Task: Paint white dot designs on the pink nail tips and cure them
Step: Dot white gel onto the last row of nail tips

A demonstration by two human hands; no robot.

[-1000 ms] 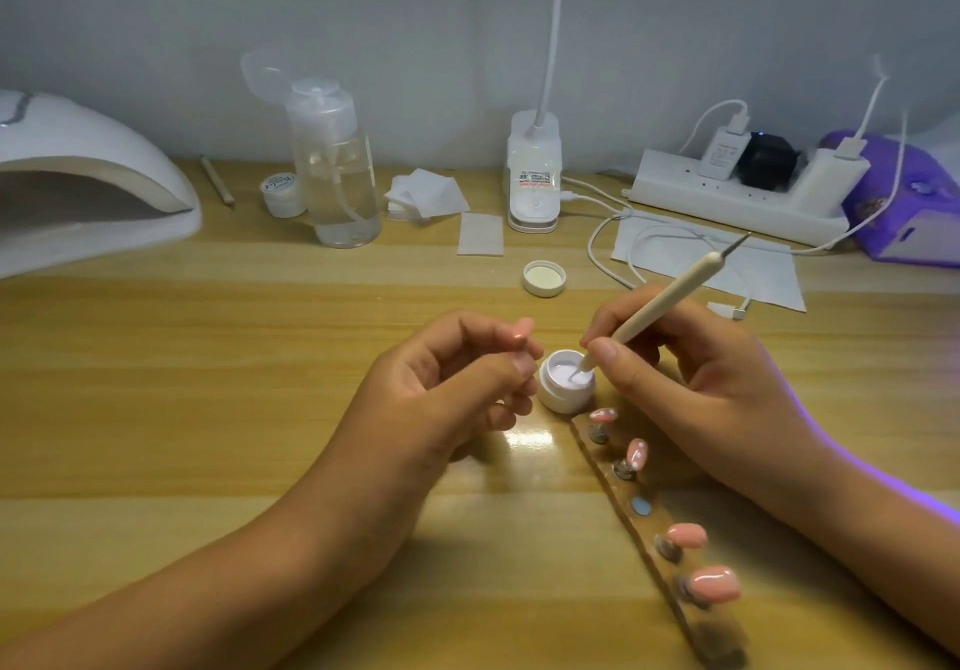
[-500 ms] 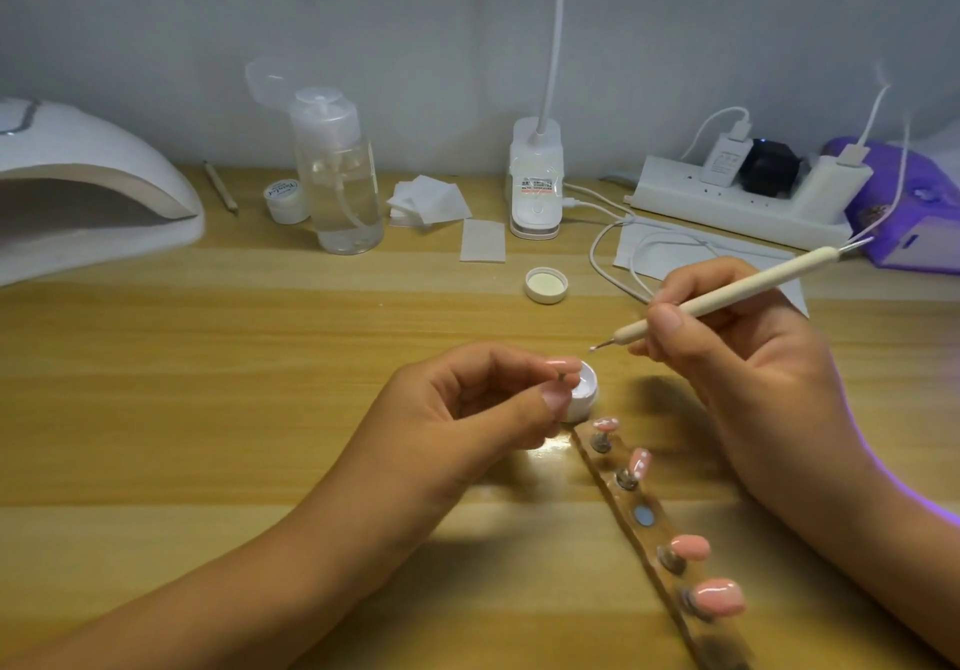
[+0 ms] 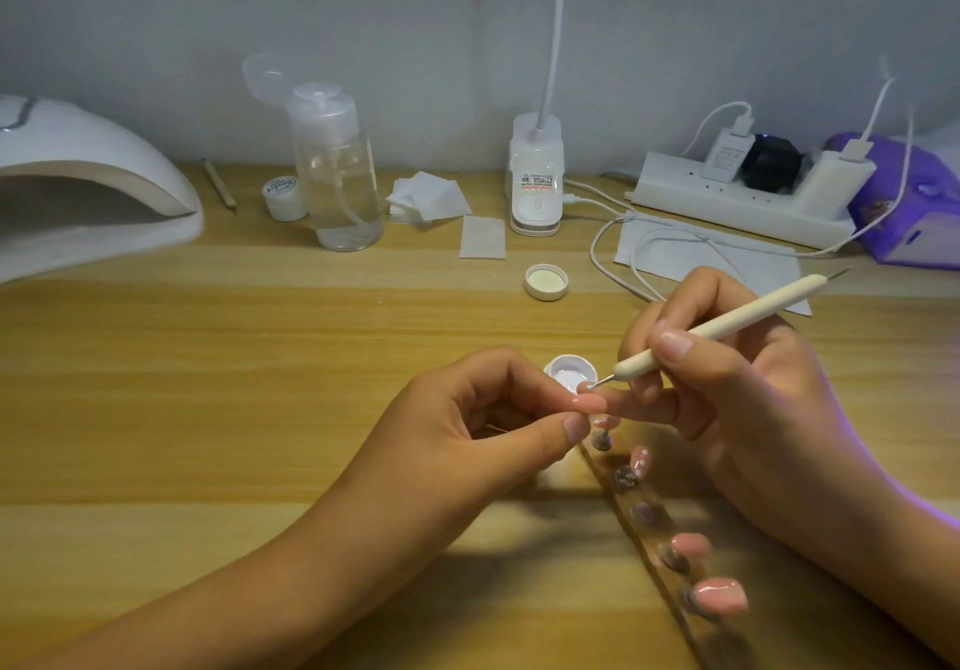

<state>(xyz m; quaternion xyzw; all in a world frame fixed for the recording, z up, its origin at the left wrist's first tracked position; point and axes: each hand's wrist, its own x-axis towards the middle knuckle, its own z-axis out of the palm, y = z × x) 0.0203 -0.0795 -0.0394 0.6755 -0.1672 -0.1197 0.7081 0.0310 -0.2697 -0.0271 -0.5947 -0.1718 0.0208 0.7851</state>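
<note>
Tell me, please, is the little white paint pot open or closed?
Open: the paint pot shows white paint inside, with no cap on it; a lid lies apart behind it.

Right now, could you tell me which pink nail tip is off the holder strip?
The nail tip pinched by the left hand; the others sit on the strip.

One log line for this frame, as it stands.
stage: dotting | left hand: pinches pink nail tip | right hand: holds dotting tool, point close to it | gel pot: open
</note>
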